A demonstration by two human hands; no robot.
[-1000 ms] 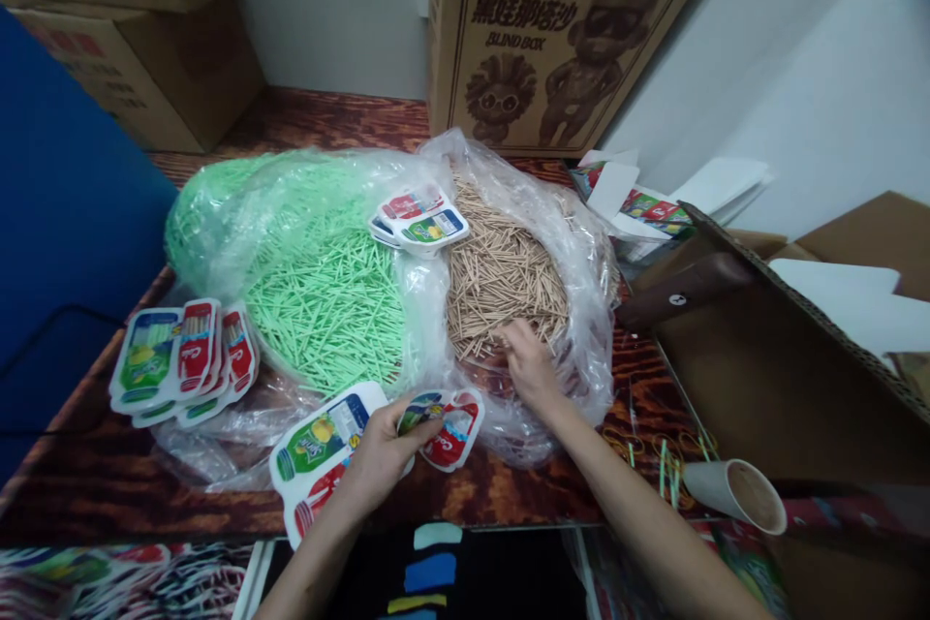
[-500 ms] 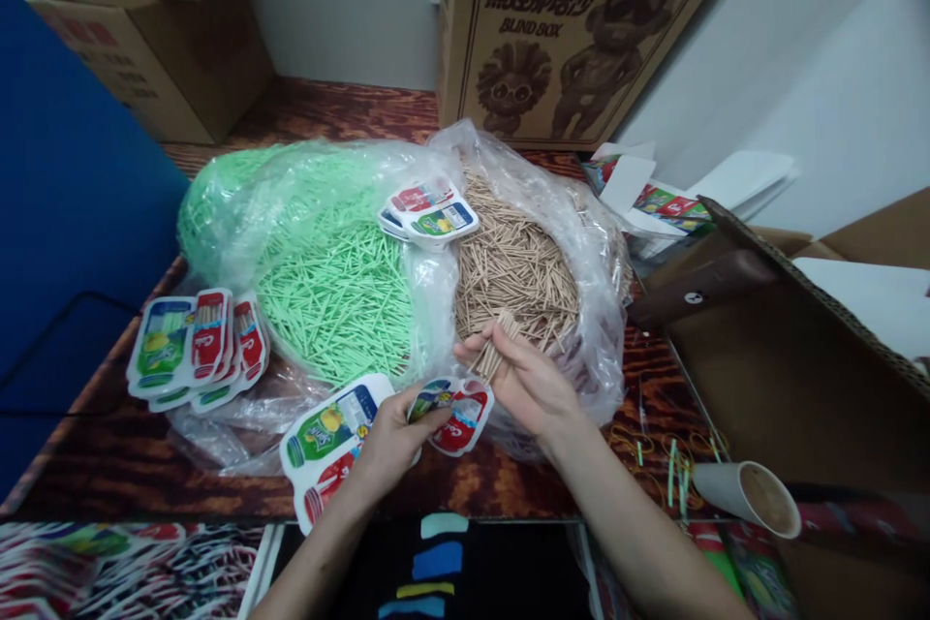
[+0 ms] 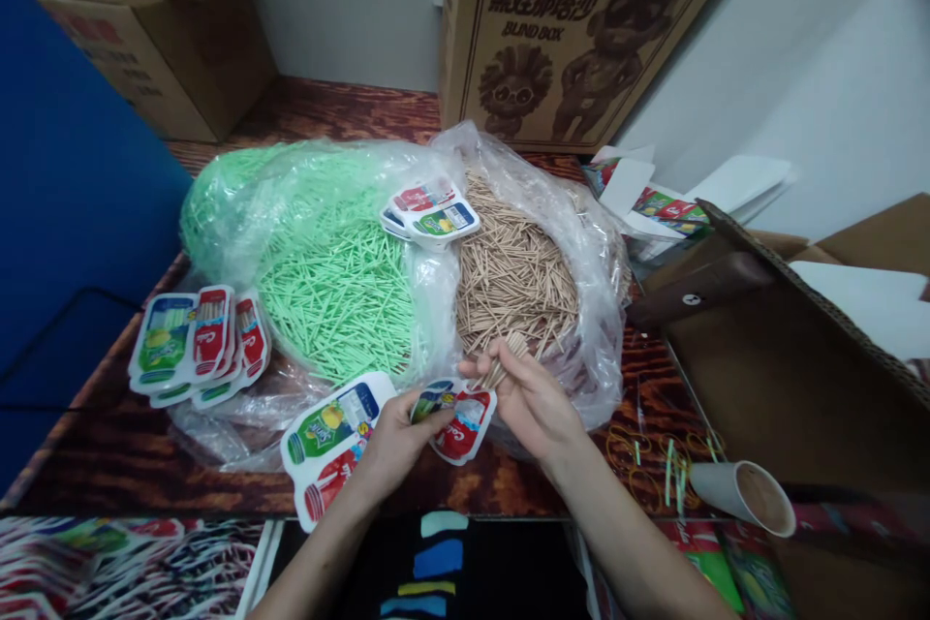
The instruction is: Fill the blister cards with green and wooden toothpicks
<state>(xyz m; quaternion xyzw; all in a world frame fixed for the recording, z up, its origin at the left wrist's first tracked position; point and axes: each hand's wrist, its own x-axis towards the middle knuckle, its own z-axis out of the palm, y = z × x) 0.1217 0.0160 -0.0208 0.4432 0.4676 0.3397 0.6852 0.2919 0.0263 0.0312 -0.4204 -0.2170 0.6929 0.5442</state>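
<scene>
My left hand (image 3: 399,441) is closed on a printed card (image 3: 469,421) with a green Sprite half and a red cola half, thumb on its front. Another card (image 3: 316,441) of the same print extends beneath the left wrist; I cannot tell whether it is held too. Pinched in my right hand (image 3: 538,412) is a small bunch of thin tan sticks (image 3: 505,360), their lower ends at the card's upper right edge. Just beyond that hand lies an open plastic bag of tan sticks (image 3: 515,262). Left of it, another bag holds light green sticks (image 3: 338,305).
Cards filled with sticks (image 3: 178,344) are piled at the left; more cards (image 3: 432,211) rest between the bags. A paper cup (image 3: 727,492) lies on its side near rubber bands (image 3: 632,470). Cardboard boxes (image 3: 530,48) stand behind, and an open carton (image 3: 770,378) is at the right.
My right hand has moved down, bringing the tan sticks from above the card to its upper edge. The card in my left hand has shifted slightly.
</scene>
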